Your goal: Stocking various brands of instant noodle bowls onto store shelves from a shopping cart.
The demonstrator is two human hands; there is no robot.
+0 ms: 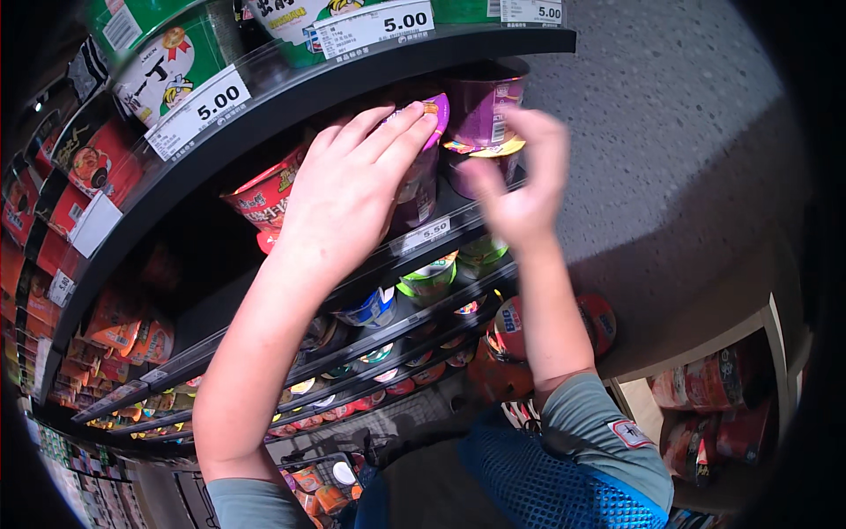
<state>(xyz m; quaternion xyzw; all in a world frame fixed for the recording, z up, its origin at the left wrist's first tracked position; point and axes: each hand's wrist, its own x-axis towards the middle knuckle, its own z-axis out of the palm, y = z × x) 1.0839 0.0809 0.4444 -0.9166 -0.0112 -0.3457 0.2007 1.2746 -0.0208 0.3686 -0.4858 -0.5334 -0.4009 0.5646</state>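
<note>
We see the left hand (352, 185) laid over the lid of a purple cup (419, 187) on the shelf (465, 218), fingers stretched out; its thumb is hidden, so we cannot tell whether it grips. To its right, the blurred right hand (530, 194) is half open, thumb and fingers parted, beside two stacked purple cups (485, 106), contact unclear, while a red cup (263, 198) sits left of the left hand.
</note>
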